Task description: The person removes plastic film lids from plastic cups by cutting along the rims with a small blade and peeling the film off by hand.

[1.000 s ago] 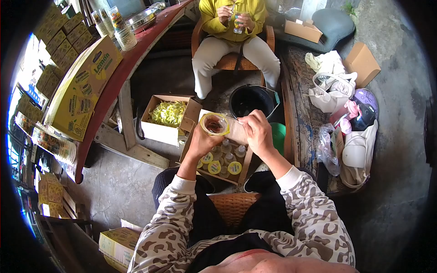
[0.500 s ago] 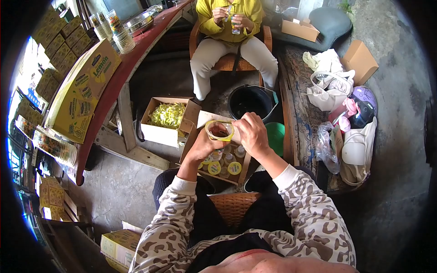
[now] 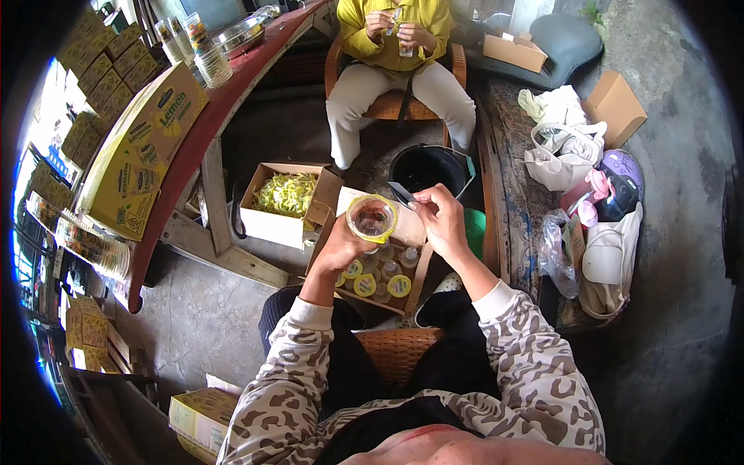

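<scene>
My left hand [image 3: 343,246] is wrapped round a clear plastic cup [image 3: 371,218] with a yellow rim and something dark reddish inside. Just right of the cup, my right hand [image 3: 443,221] pinches a small dark flat blade [image 3: 401,192], its tip pointing up and left. Beneath both hands, an open cardboard box [image 3: 418,280] holds several clear bottles or cups, some with yellow round lids [image 3: 399,286]. The box's flap [image 3: 406,229] shows between my hands.
Yellow-green strips [image 3: 285,193] fill a white box [image 3: 271,226]. A black bucket [image 3: 426,172] and green basin [image 3: 473,232] stand beyond my right hand. Opposite sits a person in yellow [image 3: 358,15] holding a cup. A red table [image 3: 186,155] is left, bags [image 3: 562,163] right.
The dark blade has come into view in my right hand, which has moved slightly right, away from the cup. The cup's opening has tilted more towards the camera.
</scene>
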Motion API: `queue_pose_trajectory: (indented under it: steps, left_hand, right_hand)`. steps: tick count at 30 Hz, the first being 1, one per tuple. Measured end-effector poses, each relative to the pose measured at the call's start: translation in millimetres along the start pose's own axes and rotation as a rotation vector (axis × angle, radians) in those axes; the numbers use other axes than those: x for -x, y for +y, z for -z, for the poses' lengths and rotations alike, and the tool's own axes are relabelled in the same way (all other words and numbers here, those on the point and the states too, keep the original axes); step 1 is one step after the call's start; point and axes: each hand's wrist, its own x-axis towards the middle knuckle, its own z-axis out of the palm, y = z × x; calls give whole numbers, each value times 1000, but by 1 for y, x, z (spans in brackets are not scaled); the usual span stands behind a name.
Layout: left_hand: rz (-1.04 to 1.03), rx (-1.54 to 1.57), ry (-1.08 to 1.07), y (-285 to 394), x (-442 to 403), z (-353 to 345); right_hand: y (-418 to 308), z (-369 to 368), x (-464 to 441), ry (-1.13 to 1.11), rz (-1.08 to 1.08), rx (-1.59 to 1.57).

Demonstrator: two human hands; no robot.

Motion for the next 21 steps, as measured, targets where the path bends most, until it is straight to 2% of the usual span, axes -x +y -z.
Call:
queue_pose_trajectory:
  steps: [2, 6, 9, 11, 21]
  left_hand:
    - [-4, 114, -10, -5, 0, 2]
    - [-51, 100, -8, 0, -1, -1]
    - [-66, 24, 41, 0, -1, 0]
    - [-113, -142, 57, -1, -2, 2]
    - [-172, -275, 81, 2, -3, -1]
  right_hand:
    - [1, 1, 0, -1, 2, -6]
    - [3, 5, -2, -8, -17, 13]
    - [4, 5, -2, -11, -30, 13]
    - [4, 5, -3, -12, -35, 12]
    - [-11, 3, 1, -11, 41, -1]
